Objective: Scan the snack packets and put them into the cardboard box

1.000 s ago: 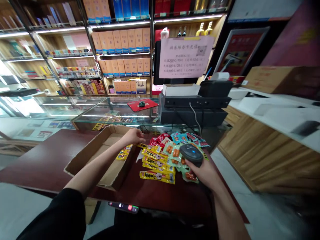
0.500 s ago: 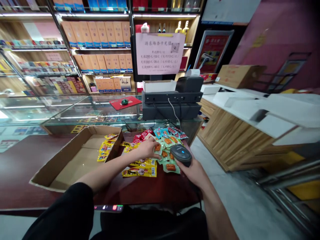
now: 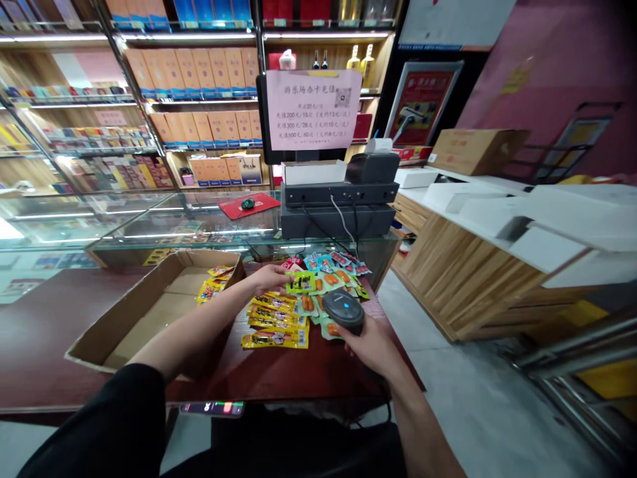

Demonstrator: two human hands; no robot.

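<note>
Between the fingers of my left hand (image 3: 273, 279) is a small yellow-green snack packet (image 3: 301, 282), raised over the pile. My right hand (image 3: 371, 342) grips a black barcode scanner (image 3: 344, 310) with a small blue light, its head pointing toward the packets. Below it lie clear green packets of small sausages (image 3: 307, 304). Long yellow snack packets (image 3: 276, 339) lie in a stack to their left. Blue and red packets (image 3: 343, 260) sit at the far side, and red ones (image 3: 292, 263) lie partly behind the held packet.
An open cardboard box (image 3: 149, 318) with some yellow packets stands to the left on the dark red table (image 3: 233, 378). Behind are a glass counter (image 3: 134, 229) and a black cash register unit (image 3: 338, 216). A phone (image 3: 212, 408) is below the table's near edge.
My left hand has come up and left from the sausage packets, now with the yellow-green packet in it. The scanner in my right hand has shifted slightly left.
</note>
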